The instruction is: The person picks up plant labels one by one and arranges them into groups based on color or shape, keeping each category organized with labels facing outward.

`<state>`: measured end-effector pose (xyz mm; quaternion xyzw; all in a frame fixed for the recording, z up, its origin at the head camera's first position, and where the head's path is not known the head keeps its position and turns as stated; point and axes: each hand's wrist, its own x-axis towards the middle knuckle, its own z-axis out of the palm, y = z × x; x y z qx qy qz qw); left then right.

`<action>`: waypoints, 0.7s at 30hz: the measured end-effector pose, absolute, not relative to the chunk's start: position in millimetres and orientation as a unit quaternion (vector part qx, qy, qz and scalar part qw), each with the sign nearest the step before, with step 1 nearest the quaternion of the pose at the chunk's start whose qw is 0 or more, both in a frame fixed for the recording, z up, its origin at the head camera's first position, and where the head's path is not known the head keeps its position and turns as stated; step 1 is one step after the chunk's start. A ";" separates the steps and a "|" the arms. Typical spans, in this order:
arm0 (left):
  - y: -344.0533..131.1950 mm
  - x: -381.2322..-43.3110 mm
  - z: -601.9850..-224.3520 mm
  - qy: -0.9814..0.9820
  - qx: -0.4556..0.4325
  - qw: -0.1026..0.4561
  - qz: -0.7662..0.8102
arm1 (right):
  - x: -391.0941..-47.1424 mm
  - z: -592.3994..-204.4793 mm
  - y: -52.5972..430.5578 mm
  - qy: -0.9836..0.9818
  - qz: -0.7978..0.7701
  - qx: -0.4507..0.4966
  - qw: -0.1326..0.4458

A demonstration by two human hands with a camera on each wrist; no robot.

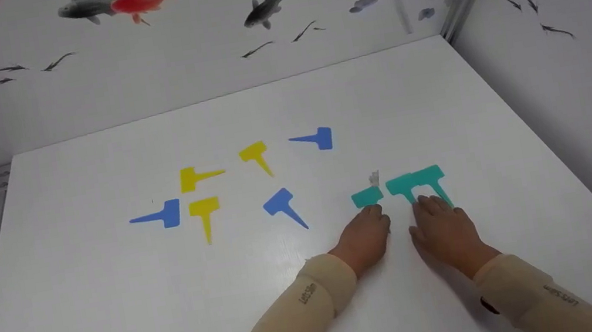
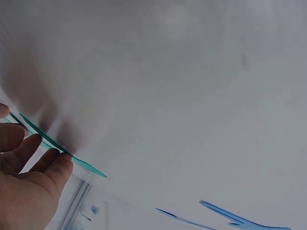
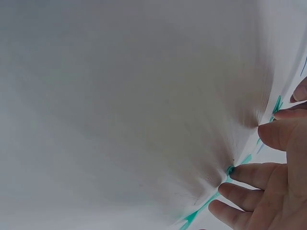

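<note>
While teal T-shaped tags (image 1: 428, 175) are touched by the straight-fingered right grip (image 1: 446, 231), closure of the left grip (image 1: 363, 239) beside them cannot be told.

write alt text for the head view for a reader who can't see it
A person's left hand and right hand touch green T-shaped tags, three in all, toward the right of a white table. Three yellow tags and three blue tags lie farther left. Behind, fish decorate a pale wall.
</note>
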<state>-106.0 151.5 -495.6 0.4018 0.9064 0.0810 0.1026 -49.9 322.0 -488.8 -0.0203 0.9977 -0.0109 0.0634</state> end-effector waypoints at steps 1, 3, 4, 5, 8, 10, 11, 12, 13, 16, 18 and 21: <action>152.2 -105.7 -495.7 0.906 0.401 0.103 0.082 | -50.1 -488.9 322.5 0.998 -0.011 -0.020 0.063; 153.8 -105.3 -495.9 0.906 0.401 0.104 0.085 | -50.3 -489.2 323.1 0.998 -0.011 -0.021 0.062; 154.6 -105.0 -495.7 0.906 0.401 0.105 0.085 | -50.4 -489.6 323.7 0.998 -0.008 -0.021 0.062; 155.4 -104.6 -495.5 0.906 0.402 0.105 0.084 | -50.4 -490.0 324.1 0.998 -0.008 -0.022 0.062; 157.2 -104.0 -494.5 0.905 0.405 0.103 0.082 | -50.4 -490.9 324.9 0.998 -0.008 -0.022 0.059; 158.1 -103.7 -494.2 0.904 0.410 0.098 0.076 | -50.5 -491.8 325.4 0.998 -0.009 -0.021 0.058; 158.6 -103.7 -494.5 0.903 0.412 0.096 0.072 | -50.5 -491.9 325.2 0.998 -0.012 -0.020 0.058; 158.9 -103.8 -494.7 0.902 0.415 0.094 0.067 | -50.6 -492.1 325.0 0.998 -0.009 -0.021 0.058; 159.2 -103.9 -495.1 0.901 0.419 0.090 0.063 | -50.7 -492.1 324.7 0.998 -0.007 -0.021 0.058; 160.1 -104.4 -496.2 0.899 0.426 0.086 0.053 | -51.1 -491.8 323.6 0.998 0.000 -0.022 0.061; 160.3 -104.6 -496.6 0.899 0.428 0.084 0.048 | -51.4 -491.3 322.8 0.998 0.006 -0.022 0.062; 160.5 -104.2 -496.9 0.900 0.424 0.084 0.051 | -51.5 -491.1 322.7 0.998 0.005 -0.020 0.064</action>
